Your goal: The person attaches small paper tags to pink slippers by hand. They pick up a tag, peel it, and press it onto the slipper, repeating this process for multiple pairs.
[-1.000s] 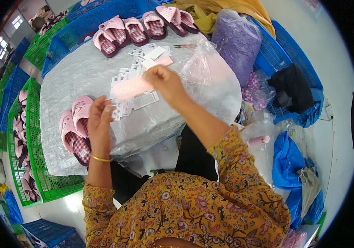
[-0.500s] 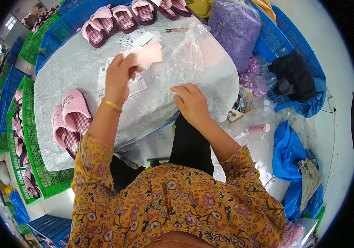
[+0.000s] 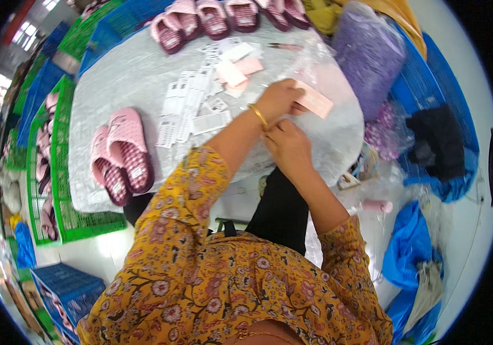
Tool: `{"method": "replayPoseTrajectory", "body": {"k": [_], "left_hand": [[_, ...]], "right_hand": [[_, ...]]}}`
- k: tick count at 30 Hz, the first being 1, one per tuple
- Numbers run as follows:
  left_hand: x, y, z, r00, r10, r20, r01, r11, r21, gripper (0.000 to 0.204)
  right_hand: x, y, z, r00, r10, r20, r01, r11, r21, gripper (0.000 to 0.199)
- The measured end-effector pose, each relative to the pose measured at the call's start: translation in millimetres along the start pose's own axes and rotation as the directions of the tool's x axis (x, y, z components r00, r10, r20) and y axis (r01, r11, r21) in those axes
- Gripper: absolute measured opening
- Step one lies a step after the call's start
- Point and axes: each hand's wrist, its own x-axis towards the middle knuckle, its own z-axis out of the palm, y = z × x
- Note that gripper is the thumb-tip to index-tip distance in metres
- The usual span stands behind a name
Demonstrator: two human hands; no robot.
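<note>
My left hand (image 3: 281, 99), with a gold bangle at its wrist, is closed on a pale pink card (image 3: 316, 102) over the table's right part. Just below it, my right hand (image 3: 290, 146) has its fingers curled together near the left wrist; whatever they hold, if anything, is hidden. A pair of pink slippers (image 3: 121, 146) with checked insoles lies at the table's left side. White printed labels (image 3: 186, 100) are spread over the middle, and beside them lie more pink and white cards (image 3: 232, 73).
Several pink slippers (image 3: 213, 20) line the far table edge, with a pair of snips (image 3: 285, 46) nearby. Clear plastic bags (image 3: 311, 60) lie on the right. A green crate (image 3: 56, 190) stands left; a purple sack (image 3: 367, 54) and blue crates (image 3: 450, 98) stand right.
My left hand has carried the pink card rightward, away from the labels. My right hand's fingers have curled in, close to the left wrist. The view has shifted left.
</note>
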Motion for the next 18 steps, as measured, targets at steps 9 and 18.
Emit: {"method": "replayPoseTrajectory", "body": {"k": [9,18], "left_hand": [[-116.0,17.7,-28.5,0.718,0.470,-0.514,-0.473,0.871,0.135,0.016],[-243.9,-41.5,-91.0,0.611,0.383,-0.692,-0.206,0.922,0.329,0.018]], "right_hand": [[7.5,-29.3,-14.6,0.996,0.085,0.020,-0.085,0.907,0.411,0.025],[80.6,-66.3,33.7,0.991,-0.134,0.011,0.120,0.916,0.383,0.020]]}}
